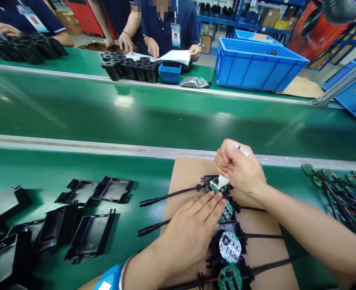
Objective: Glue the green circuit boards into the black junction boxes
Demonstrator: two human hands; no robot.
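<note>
My left hand [192, 229] lies flat, fingers stretched out, on a row of black housings with round green circuit boards [229, 246] and black cables, on a brown cardboard sheet [186, 173]. My right hand [236, 167] is closed around a white tube [226, 180], its tip down on the farthest circuit board [215, 187]. A blue wristband [111, 278] sits on my left wrist.
Several black plastic covers [90, 233] lie on the green bench at left. A pile of round boards with cables [343, 193] lies at right. Beyond the green conveyor belt [165, 112], other people handle papers beside black parts [129, 68] and a blue crate [256, 64].
</note>
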